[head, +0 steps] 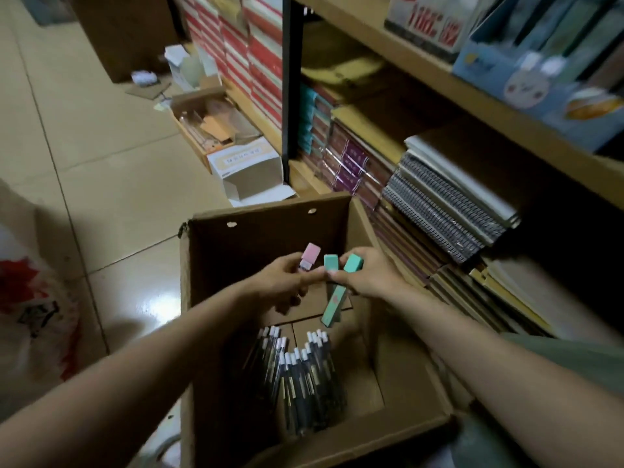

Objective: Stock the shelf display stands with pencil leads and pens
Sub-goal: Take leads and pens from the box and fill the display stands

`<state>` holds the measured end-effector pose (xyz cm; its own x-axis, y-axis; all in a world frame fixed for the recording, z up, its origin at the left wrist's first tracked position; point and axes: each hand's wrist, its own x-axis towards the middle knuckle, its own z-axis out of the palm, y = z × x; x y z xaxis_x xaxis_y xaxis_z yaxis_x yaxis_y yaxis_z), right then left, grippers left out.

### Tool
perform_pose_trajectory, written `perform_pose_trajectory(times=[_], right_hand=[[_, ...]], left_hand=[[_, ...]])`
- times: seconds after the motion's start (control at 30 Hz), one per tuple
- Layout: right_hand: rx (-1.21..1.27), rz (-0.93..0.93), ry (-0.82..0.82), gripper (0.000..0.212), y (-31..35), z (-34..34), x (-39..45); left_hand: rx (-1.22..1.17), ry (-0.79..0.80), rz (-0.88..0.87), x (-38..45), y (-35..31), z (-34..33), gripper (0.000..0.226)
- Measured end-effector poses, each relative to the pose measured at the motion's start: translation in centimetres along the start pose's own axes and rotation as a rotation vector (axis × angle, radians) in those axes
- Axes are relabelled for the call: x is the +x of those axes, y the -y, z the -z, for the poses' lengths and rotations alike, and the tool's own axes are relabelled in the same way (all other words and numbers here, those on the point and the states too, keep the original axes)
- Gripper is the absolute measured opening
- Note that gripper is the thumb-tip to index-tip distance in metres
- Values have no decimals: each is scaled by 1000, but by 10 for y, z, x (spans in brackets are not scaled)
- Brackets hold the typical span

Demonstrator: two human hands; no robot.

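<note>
Left hand (283, 282) pinches pink lead case (309, 256), right hand (366, 276) pinches two green lead cases (334, 292) above pens (300, 376); light, rigid, likely slick, best pinched mid-body.

Glossy beige floor tiles (101, 157) with dark grout lines catch a patch of light. A pale wooden shelving unit (398, 52) rises on the right, with a black metal upright post (287, 96) at its left edge. Lighting is dim.
</note>
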<state>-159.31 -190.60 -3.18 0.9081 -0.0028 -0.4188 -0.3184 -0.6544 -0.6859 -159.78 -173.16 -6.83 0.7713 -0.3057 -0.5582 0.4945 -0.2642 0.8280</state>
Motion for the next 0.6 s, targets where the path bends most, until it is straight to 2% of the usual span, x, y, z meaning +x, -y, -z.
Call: perform_pose_trajectory(times=[0.1,0.2,0.27,0.37,0.5,0.6], right_hand=[[124,107,45,29,47,53,-28],[181,212,71,18,75,92,-57],[220,245,24,22,82,113,-71],[249,286,-133,37,83,142,-88],[312,377,-368,32,81,176,-108],[337,419,-439,30,77,201,-125]], left_hand=[[72,165,-97,-27,-62,14,41],[104,287,-184,-53,-107,10,25],[70,326,-239,-67,-127,3,17],[-72,315,-314,-80,-152,-13,16],[-66,250,-452,-83,-183,-40,28],[-60,242,-516,-81,-205,-57,29]])
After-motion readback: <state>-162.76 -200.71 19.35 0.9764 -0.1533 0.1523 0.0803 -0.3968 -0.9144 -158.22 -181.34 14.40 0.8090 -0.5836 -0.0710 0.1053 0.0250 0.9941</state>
